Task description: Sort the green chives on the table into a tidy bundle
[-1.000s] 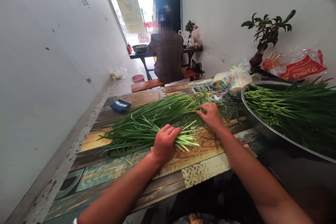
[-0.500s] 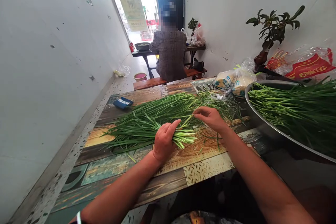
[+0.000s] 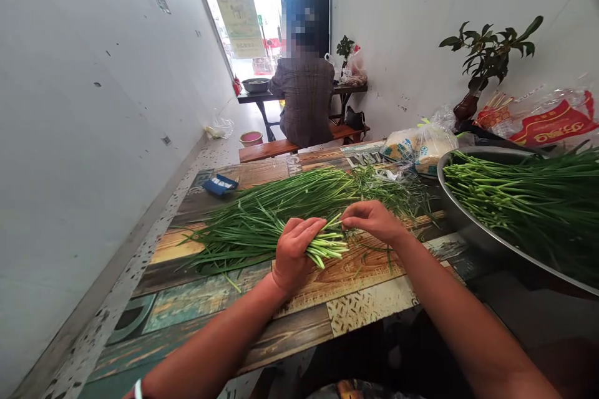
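Observation:
My left hand (image 3: 297, 249) is wrapped round a bunch of garlic chives (image 3: 327, 247), their pale cut ends pointing right and the green leaves trailing left over the table (image 3: 299, 336). Close to those ends, my right hand (image 3: 372, 221) is closed in a pinch at the stalks; what sits between its fingertips is too small to make out. Behind both hands lies a larger pile of chives (image 3: 299, 190). Thin loose trimmings (image 3: 393, 190) are heaped to the right of that pile.
On the right stands a large metal basin (image 3: 496, 240) full of chives. Plastic-wrapped packages (image 3: 430, 153) and a potted plant (image 3: 477, 84) are behind it. A blue packet (image 3: 219, 184) lies far left. Beyond the table, a person (image 3: 306, 100) sits on a bench (image 3: 264, 151), back turned.
My right hand has come slightly down and left, nearer the stalk ends. The left hand's thumb has lowered onto the bunch, which it still grips.

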The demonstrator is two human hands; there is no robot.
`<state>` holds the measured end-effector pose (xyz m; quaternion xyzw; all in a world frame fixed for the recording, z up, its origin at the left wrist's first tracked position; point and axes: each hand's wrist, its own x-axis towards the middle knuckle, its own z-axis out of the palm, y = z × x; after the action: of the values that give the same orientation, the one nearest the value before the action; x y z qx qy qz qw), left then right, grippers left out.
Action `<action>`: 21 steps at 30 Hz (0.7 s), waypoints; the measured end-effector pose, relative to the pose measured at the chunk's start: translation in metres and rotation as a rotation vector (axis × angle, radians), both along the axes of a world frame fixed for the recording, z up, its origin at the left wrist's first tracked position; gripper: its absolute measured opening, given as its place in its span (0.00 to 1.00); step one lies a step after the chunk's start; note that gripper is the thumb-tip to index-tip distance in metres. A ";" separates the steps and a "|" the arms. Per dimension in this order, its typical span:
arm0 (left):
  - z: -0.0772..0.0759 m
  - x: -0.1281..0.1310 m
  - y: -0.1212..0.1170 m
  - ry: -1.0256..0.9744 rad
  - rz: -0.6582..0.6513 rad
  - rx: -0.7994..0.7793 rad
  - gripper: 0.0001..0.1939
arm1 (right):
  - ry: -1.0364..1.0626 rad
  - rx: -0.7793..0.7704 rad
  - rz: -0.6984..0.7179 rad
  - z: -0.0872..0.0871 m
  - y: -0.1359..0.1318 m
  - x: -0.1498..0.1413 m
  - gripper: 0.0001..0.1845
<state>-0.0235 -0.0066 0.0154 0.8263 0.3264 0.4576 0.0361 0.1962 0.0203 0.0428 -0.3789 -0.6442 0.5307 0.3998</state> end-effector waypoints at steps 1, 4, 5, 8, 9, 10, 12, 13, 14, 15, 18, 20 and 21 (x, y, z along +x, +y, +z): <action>0.000 0.000 0.000 -0.001 -0.014 -0.001 0.14 | -0.010 0.008 -0.003 0.000 0.000 0.000 0.12; 0.000 0.001 0.001 -0.017 -0.017 0.017 0.12 | -0.088 0.069 -0.021 -0.001 0.000 -0.001 0.13; 0.000 0.002 0.001 -0.021 -0.014 0.026 0.12 | -0.129 0.101 -0.030 -0.001 0.000 -0.001 0.13; -0.002 0.002 0.002 -0.022 0.001 0.037 0.11 | -0.256 0.256 -0.087 -0.001 0.000 -0.004 0.15; -0.003 0.002 0.002 -0.016 0.010 0.035 0.10 | -0.289 0.320 -0.108 -0.001 0.000 -0.006 0.15; -0.003 0.002 0.003 -0.009 0.021 0.033 0.10 | -0.317 0.384 -0.116 -0.002 0.000 -0.007 0.15; -0.003 0.003 0.002 0.023 0.034 0.017 0.09 | -0.362 0.499 -0.082 -0.006 0.000 -0.011 0.15; -0.003 0.003 0.002 0.046 0.034 0.007 0.08 | -0.386 0.549 -0.044 -0.009 0.000 -0.014 0.15; -0.003 0.003 0.002 0.070 0.030 -0.003 0.08 | -0.414 0.594 -0.009 -0.012 0.001 -0.015 0.15; -0.003 0.003 0.002 0.092 0.024 -0.013 0.08 | -0.444 0.632 0.018 -0.016 0.002 -0.017 0.15; -0.003 0.004 0.002 0.127 0.013 -0.019 0.08 | -0.535 0.691 0.047 -0.023 0.003 -0.019 0.18; -0.003 0.004 0.003 0.157 0.013 -0.021 0.07 | -0.603 0.701 0.069 -0.023 0.004 -0.017 0.18; -0.004 0.004 0.003 0.178 0.016 -0.023 0.07 | -0.642 0.713 0.082 -0.021 0.004 -0.015 0.18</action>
<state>-0.0195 -0.0034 0.0117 0.8606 0.3401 0.3788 0.0127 0.1810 0.0240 0.0214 -0.3373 -0.8913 0.1482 0.2644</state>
